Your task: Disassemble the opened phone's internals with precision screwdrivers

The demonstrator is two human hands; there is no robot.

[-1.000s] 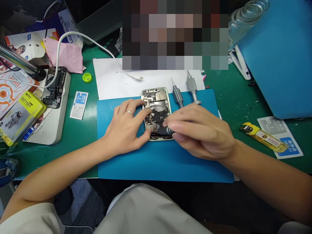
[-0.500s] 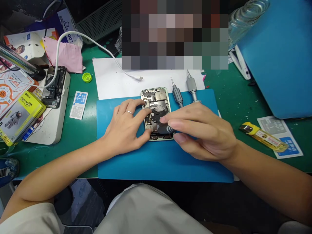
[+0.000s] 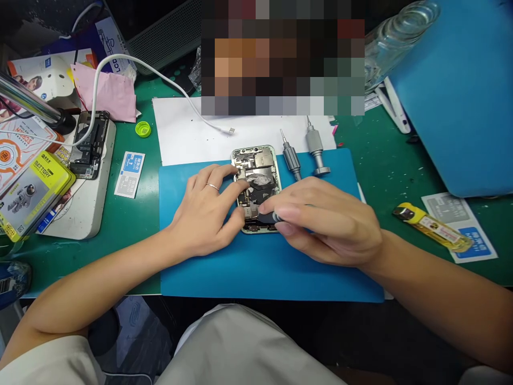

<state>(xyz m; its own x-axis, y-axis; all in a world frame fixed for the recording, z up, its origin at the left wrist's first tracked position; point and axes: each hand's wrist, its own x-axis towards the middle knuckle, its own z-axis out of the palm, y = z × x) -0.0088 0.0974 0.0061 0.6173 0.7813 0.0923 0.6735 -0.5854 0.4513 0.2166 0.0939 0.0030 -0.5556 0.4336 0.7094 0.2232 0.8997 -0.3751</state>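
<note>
An opened phone [image 3: 262, 174] with its inner parts exposed lies upright on the blue mat [image 3: 256, 272]. My left hand [image 3: 210, 208] rests along the phone's left edge, fingertips and thumb touching the frame. Over the phone's lower right, my right hand [image 3: 328, 222] pinches a dark, slim tool [image 3: 269, 217] between thumb and fingers. Its tip is down at the lower part of the phone; the exact contact point is too small to tell. Two grey screwdrivers, one [image 3: 292, 158] nearer the phone and another [image 3: 316, 145] to its right, lie beyond my right hand.
A white cable [image 3: 160, 75] arches over white paper [image 3: 176, 125]. Boxes and another opened phone [image 3: 91, 144] crowd the left. A yellow lighter [image 3: 435, 227] lies at right, below a large blue panel [image 3: 460, 107]; a glass jar [image 3: 390, 48] stands at back right.
My right hand has shifted slightly left with the tool, uncovering the base of the farther screwdriver. My left thumb has drawn back a little from the phone's lower edge.
</note>
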